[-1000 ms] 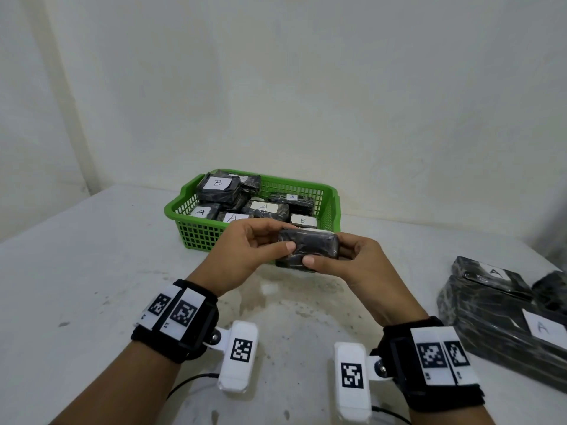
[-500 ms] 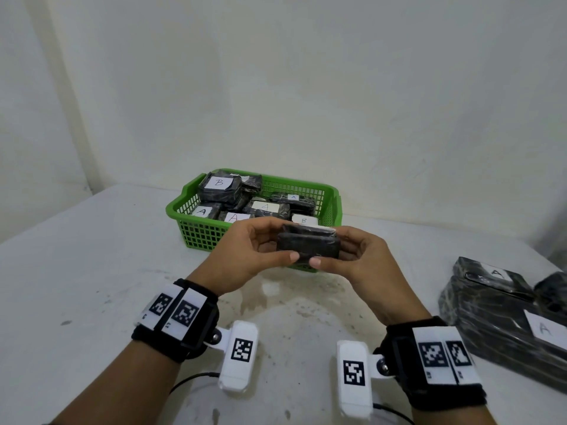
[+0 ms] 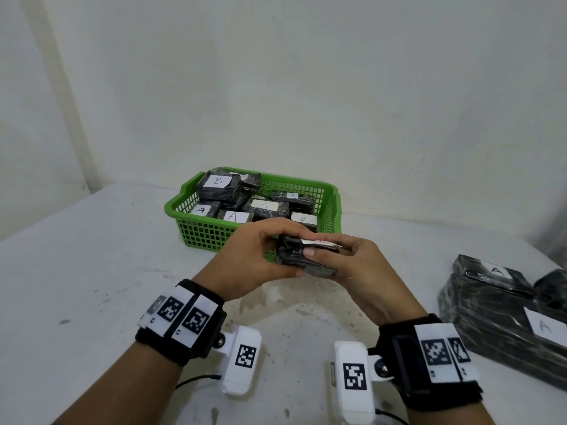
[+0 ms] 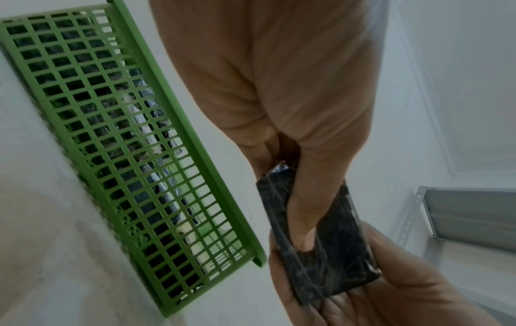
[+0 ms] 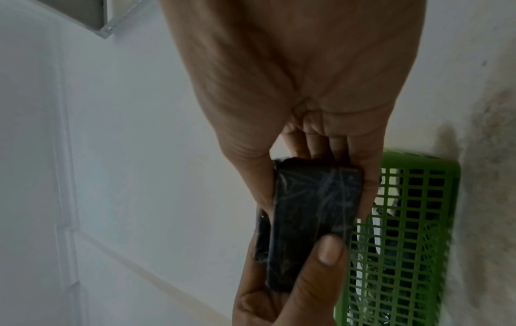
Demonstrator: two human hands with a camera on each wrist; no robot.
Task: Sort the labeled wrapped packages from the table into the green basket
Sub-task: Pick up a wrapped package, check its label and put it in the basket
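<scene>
Left hand (image 3: 254, 259) and right hand (image 3: 352, 268) both gripping one black wrapped package (image 3: 302, 256), label edge-on and unreadable, green basket (image 3: 214, 234) just beyond, its near packages partly hidden

Both forearms are extended forward and angled inward, so that the hands are brought together at the middle. The left hand (image 3: 254, 256) is curled, its thumb laid along the near side and its fingers wrapped over the far side of a dark wrapped package (image 3: 306, 256). The right hand (image 3: 352, 271) is closed on the other end, thumb in front. A black band with white markers is worn on each wrist.
</scene>
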